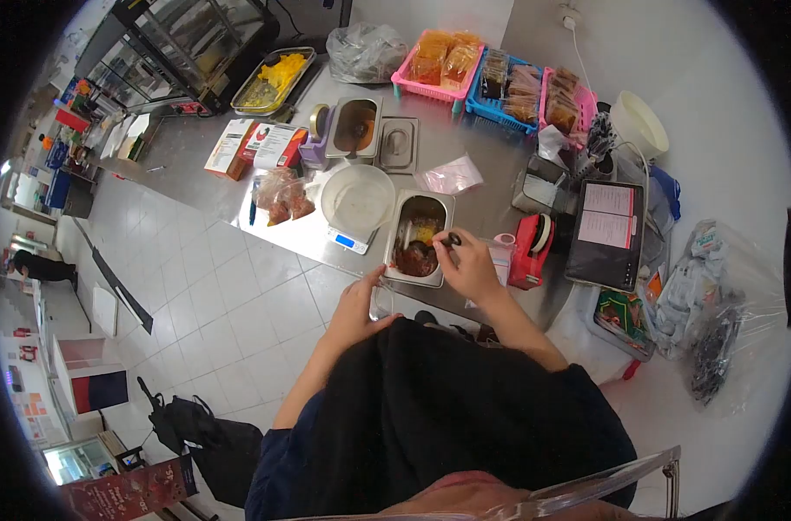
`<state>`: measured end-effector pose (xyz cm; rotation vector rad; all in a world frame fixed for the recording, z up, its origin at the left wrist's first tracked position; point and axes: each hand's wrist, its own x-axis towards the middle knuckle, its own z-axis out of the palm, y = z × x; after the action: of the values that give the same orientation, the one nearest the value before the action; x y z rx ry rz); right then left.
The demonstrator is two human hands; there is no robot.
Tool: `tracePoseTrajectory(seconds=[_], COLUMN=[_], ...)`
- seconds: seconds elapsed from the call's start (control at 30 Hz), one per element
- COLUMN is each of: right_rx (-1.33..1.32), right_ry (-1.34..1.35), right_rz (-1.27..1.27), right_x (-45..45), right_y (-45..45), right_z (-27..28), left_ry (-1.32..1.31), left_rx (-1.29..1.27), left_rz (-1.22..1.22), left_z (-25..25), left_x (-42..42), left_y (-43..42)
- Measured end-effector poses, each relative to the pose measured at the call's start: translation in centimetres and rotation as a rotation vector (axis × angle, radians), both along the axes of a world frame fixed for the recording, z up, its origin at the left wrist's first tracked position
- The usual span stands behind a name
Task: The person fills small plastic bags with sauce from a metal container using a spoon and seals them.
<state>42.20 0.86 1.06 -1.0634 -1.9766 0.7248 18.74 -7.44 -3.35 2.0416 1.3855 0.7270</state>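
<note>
My right hand [470,269] is closed around the black handle of a spoon [450,240], whose lower end dips into a rectangular steel pan [447,205]. Dark red sauce and some yellowish oil lie in the pan. At the pan's near left corner, my left hand [357,306] curls around a clear plastic bag or cup [382,302]; its exact kind is hard to make out. Left of the pan, a round white tub [358,198] rests on a digital scale [348,242] with a lit blue display.
Behind stand another steel pan [374,106] with brown sauce and a steel lid [399,146]. Bagged food [281,196] lies left. A red tape dispenser [529,252] and a tablet [605,234] stand right. Pink and blue baskets [502,122] of packets line the back.
</note>
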Motion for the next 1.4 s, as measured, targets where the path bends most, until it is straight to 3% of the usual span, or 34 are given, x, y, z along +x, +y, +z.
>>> tracePoseTrajectory(seconds=[0.07,0.2,0.4,0.5,0.6,0.7,0.8,0.9,1.0,1.1,1.23,1.27,1.37,1.4], right_rx=[0.042,0.193,0.277,0.279,0.221,0.257,0.172,0.123,0.074,-0.152,-0.156,-0.024,-0.068,-0.252], right_ry=[0.069,-0.219,-0.254,-0.279,-0.363,-0.373,-0.312,-0.291,0.001,0.178,0.082,0.002,0.287,0.142], right_rz=[0.064,0.534,0.472,0.637,0.676,0.554,0.678,0.484,0.142,-0.023,-0.18,-0.258,-0.391,-0.365], right_x=[-0.9,0.0,1.8,1.7,2.7,3.0,2.4,2.8,1.6,-0.9,-1.5,-1.0,-1.8,-1.7], right_y=[-0.9,-2.2,-1.9,-2.4,-1.3,-1.1,-1.4,-0.2,-0.3,-0.8,1.5,2.2,2.9,3.0], right_z=[0.7,0.3,2.8,2.8,1.9,2.8,2.4,1.8,2.1,1.1,-4.7,-4.8,-2.7,-4.9], left_ry=[-0.053,-0.104,-0.141,-0.098,-0.14,-0.148,-0.109,-0.117,-0.118,-0.116,-0.133,-0.125,-0.127,-0.132], left_rx=[-0.033,-0.011,-0.055,0.007,-0.054,-0.044,-0.094,-0.054,-0.066,-0.074,-0.077,-0.082,-0.075,-0.063], left_rz=[0.004,-0.009,-0.022,-0.006,-0.024,-0.03,-0.024,-0.04,-0.037,-0.042,-0.052,-0.045,-0.043,-0.047], left_z=[-0.3,-1.0,-0.3,0.3,0.4,0.4,0.6,0.7,0.2,0.1,0.0,0.4,0.0,-0.2], left_x=[-0.1,-0.4,-0.2,-0.2,-0.2,-0.2,-0.3,-0.3,-0.4,-0.4,-0.5,-0.3,-0.4,-0.4], left_y=[0.0,0.3,0.3,0.2,0.2,0.2,0.3,0.3,0.2,0.3,0.4,0.3,0.2,0.3])
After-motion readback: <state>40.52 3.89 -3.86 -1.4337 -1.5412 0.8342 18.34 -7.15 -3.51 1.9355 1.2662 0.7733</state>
